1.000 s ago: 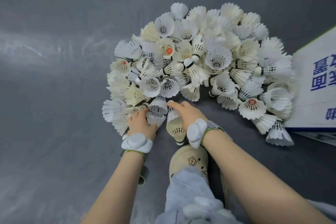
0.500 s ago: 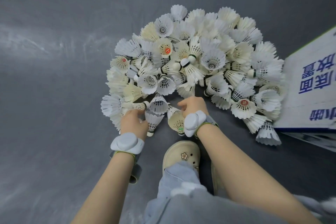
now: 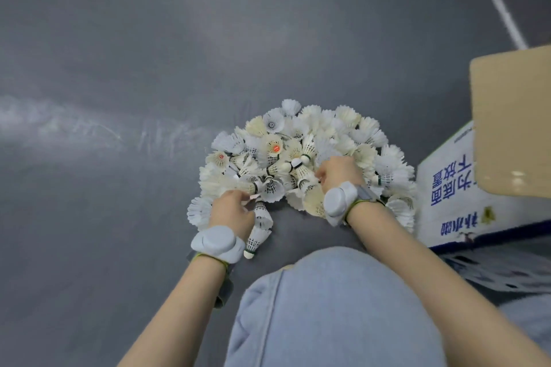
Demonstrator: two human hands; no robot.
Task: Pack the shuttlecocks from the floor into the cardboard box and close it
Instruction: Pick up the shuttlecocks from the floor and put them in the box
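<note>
Hands advanced into shuttlecocks (image 3: pixel 301 155), both grasping some; grey floor (image 3: pixel 149 53), white line (image 3: pixel 495 0).

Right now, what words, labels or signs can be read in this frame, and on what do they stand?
"底面" and "放置", as far as I can tell: blue print, lying sideways, on the white cardboard box.
Lower blue line on the same box: too blurred to read.
Round red stickers on two white feather shuttlecocks: too small to read.
</note>
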